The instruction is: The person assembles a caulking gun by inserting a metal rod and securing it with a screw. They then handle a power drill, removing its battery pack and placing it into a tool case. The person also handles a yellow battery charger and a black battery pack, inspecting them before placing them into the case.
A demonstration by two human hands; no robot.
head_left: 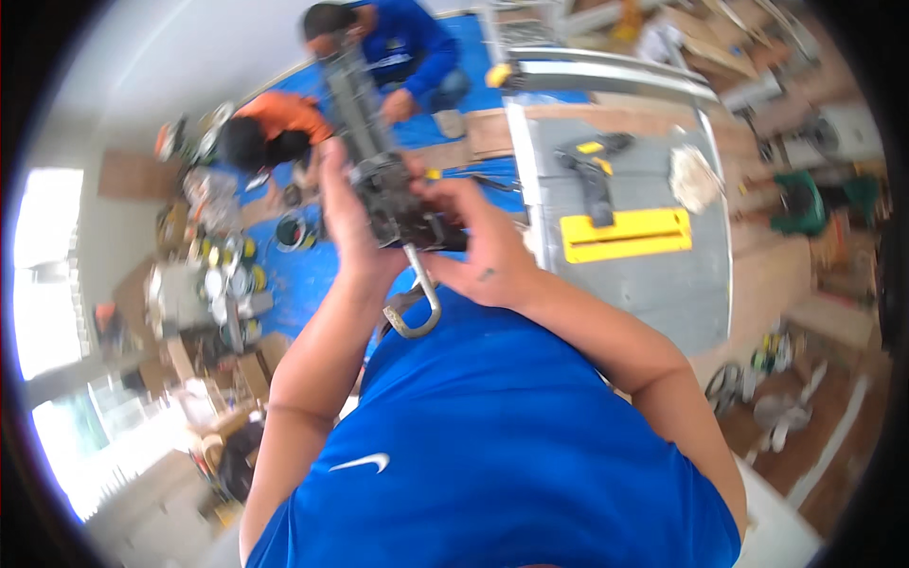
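In front of my chest I hold a caulking gun point(363, 118) in both hands. Its grey barrel points up and away, blurred toward the far end. From its dark body a metal rod comes back toward me and ends in a hook over my blue shirt. My left hand point(348, 213) grips the left side of the body, thumb upward. My right hand point(488, 241) is closed around the right side, near the handle. Some fingers of both hands are hidden behind the tool.
Right of me stands a grey table saw point(644, 289) with a yellow insert plate point(627, 235), a black and yellow power tool point(597, 180) and a white cloth point(694, 180) on it. Ahead, two people crouch on blue floor sheeting point(312, 270) near a bucket point(295, 230). Boxes point(251, 374) stand left.
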